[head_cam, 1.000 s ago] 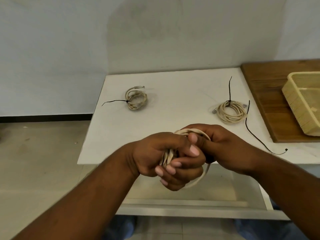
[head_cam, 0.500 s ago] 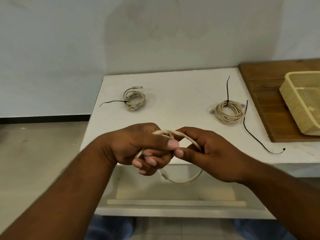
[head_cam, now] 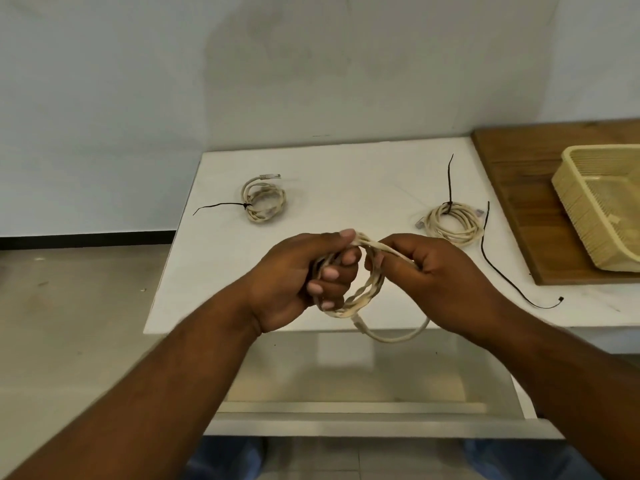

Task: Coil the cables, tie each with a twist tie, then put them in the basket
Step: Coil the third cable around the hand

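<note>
A beige cable coil hangs between both hands above the white table's front edge. My left hand grips the coil's left side. My right hand pinches a strand at the coil's top right; a loose loop with a plug droops below it. Two tied beige coils lie on the table: one at the back left with a black tie sticking out left, one at the right with a tie pointing up. A loose black twist tie lies right of that coil. The cream basket stands at the far right.
The basket rests on a wooden board along the table's right side. A grey wall rises behind the table. Bare floor lies to the left, and a lower shelf shows under the table's front edge.
The hands have spread apart, and the coil, bunched between them before, now hangs wider. My right hand moved right with a strand; a loose loop has dropped below.
</note>
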